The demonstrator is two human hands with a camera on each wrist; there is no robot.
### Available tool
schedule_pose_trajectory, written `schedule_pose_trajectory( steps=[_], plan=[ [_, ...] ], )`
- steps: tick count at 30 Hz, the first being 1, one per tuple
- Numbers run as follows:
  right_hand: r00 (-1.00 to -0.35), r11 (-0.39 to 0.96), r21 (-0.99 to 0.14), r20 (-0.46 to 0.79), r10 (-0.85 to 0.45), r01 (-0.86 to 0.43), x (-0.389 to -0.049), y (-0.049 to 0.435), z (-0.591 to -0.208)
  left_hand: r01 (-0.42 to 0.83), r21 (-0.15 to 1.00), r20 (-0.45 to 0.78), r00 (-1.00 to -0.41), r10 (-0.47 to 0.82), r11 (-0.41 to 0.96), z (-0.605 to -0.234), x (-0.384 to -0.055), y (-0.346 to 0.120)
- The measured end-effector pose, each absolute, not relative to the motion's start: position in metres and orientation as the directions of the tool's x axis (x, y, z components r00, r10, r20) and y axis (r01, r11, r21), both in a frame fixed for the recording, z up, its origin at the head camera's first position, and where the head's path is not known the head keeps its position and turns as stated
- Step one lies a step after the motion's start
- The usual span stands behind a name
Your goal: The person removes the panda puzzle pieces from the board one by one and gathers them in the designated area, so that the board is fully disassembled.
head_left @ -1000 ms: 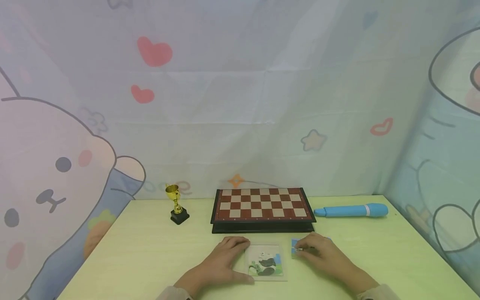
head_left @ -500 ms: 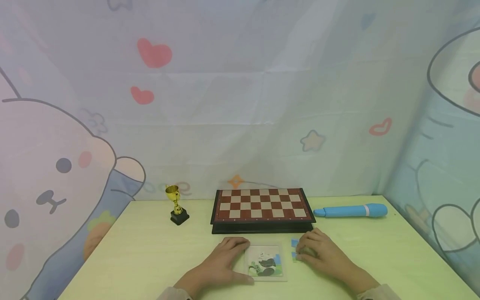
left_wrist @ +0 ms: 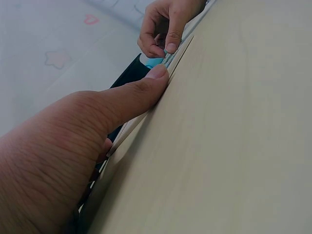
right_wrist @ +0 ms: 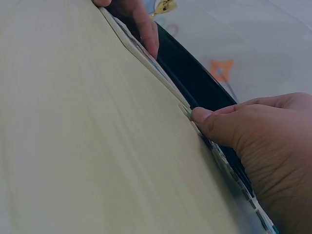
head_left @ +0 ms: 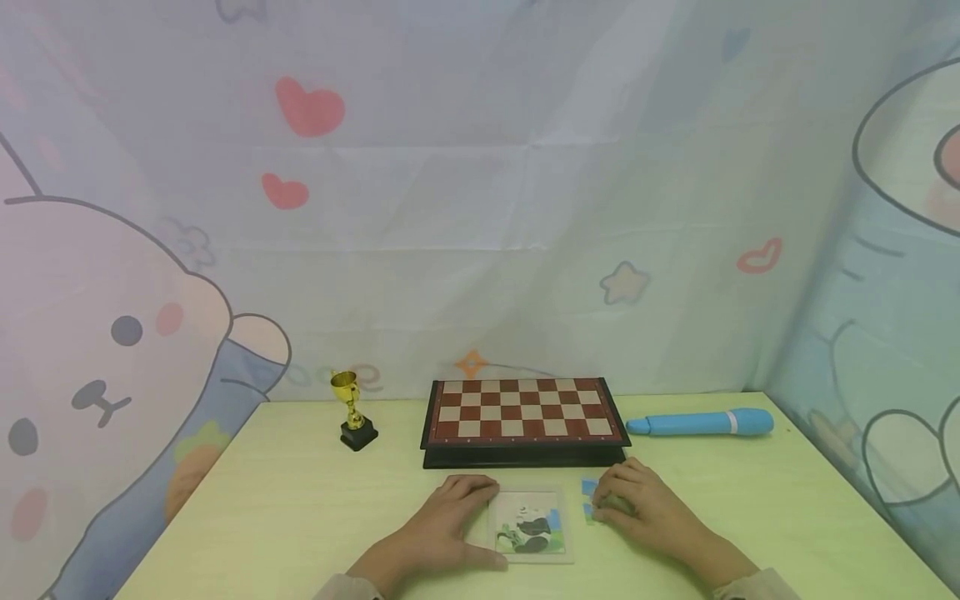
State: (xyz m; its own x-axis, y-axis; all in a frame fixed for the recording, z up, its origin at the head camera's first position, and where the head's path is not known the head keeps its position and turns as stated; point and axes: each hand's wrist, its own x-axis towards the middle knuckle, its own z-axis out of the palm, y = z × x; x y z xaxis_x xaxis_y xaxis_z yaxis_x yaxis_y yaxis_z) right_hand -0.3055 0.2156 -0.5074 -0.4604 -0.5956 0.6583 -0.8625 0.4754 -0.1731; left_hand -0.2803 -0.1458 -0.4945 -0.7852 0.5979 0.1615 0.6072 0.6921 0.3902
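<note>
A square puzzle frame (head_left: 567, 533) with a panda picture (head_left: 531, 533) partly filling it lies flat on the table. My left hand (head_left: 450, 529) holds it at its left side, thumb at the near corner and fingers at the far corner. In the left wrist view the thumb (left_wrist: 141, 90) presses its edge. Beside the frame, my right hand (head_left: 645, 512) pinches a small puzzle piece (right_wrist: 185, 111) between thumb and fingers, mostly hidden. A blue piece (head_left: 588, 487) and a green-blue piece (head_left: 588, 514) show at its fingertips; others under the palm are hidden.
Behind the hands stands a red-and-white chessboard box (head_left: 525, 410). A gold trophy cup (head_left: 352, 408) is at the back left, a blue microphone-shaped pen (head_left: 701, 422) at the back right. A printed cloth (head_left: 487, 208) hangs behind the table (head_left: 300, 500).
My right hand shifts slightly over the pieces, and the blue and green-blue pieces at its fingertips come into clearer view. The left hand and the frame stay put.
</note>
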Motion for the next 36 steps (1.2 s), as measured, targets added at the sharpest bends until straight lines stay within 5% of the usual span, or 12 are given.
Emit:
schedule_pose_trajectory(
  steps=[17,28,36],
  plan=[
    [-0.495,0.445,-0.258,0.646,-0.581,-0.858,-0.295,0.177,-0.509,0.629,0.369,0.186,-0.771,0.609,0.684,-0.498,-0.28,-0.147],
    [-0.527,0.365,-0.393,0.48,-0.702,-0.844,-0.301,0.117,-0.5,0.635,0.371,0.175,-0.765,0.62,0.678,-0.496,-0.28,-0.149],
    [-0.589,0.461,-0.368,0.453,-0.669,-0.807,-0.308,0.115,-0.505,0.632,0.369,0.166,-0.766,0.621,0.682,-0.495,-0.281,-0.147]
  ],
)
